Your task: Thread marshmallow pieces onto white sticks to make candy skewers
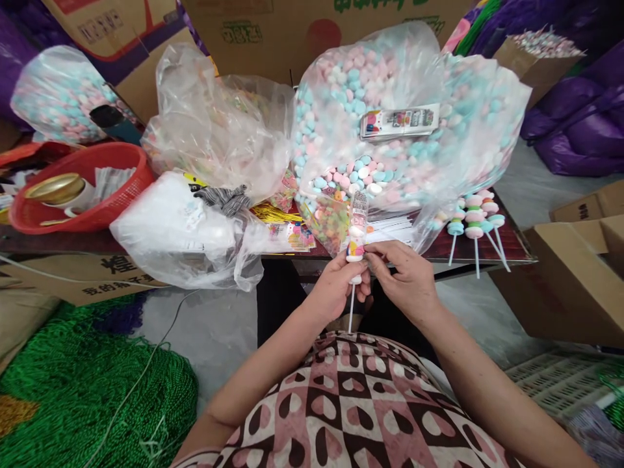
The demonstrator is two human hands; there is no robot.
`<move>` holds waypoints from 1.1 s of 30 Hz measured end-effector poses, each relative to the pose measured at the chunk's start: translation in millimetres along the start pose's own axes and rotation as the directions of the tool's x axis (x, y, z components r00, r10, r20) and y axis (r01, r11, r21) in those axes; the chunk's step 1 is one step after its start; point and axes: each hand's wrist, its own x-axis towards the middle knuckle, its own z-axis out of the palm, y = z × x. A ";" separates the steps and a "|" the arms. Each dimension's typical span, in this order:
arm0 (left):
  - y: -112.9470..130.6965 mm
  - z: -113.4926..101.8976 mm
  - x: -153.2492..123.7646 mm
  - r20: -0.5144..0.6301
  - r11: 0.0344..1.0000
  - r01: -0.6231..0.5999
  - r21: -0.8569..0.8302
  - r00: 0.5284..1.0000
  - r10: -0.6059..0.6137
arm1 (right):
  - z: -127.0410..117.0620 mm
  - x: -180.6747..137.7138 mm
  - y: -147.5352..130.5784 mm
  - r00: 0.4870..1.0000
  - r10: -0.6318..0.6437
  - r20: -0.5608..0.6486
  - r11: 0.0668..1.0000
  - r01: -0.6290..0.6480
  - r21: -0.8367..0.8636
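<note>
Between my hands, over my lap, a candy skewer [355, 279] stands upright, its white stick pointing down. A clear printed wrapper [359, 209] covers its upper part. My left hand [334, 289] is closed round the lower candy pieces and the stick's top. Thumb and forefinger of my right hand [407, 276] pinch the wrapper's lower edge from the right side. Several unwrapped candy skewers [474, 216] lie at the table's right end, sticks over the front edge. Just behind my hands are white sticks [394, 229] and a bag of ring-shaped gummies [331, 221].
A large open bag of pastel candies [361, 78] carries a stack of flat wrappers [400, 122]. Further left are another plastic bag [219, 130], a white bag [170, 227] and a red basket [139, 175]. Cardboard boxes [560, 279] stand right; green cords [121, 383] lie on the floor.
</note>
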 end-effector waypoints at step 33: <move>-11.2 -5.0 5.6 -0.045 0.992 -0.021 -0.122 0.999 0.016 | 11.1 -15.3 10.3 0.994 0.105 0.031 0.988 -0.101 -0.117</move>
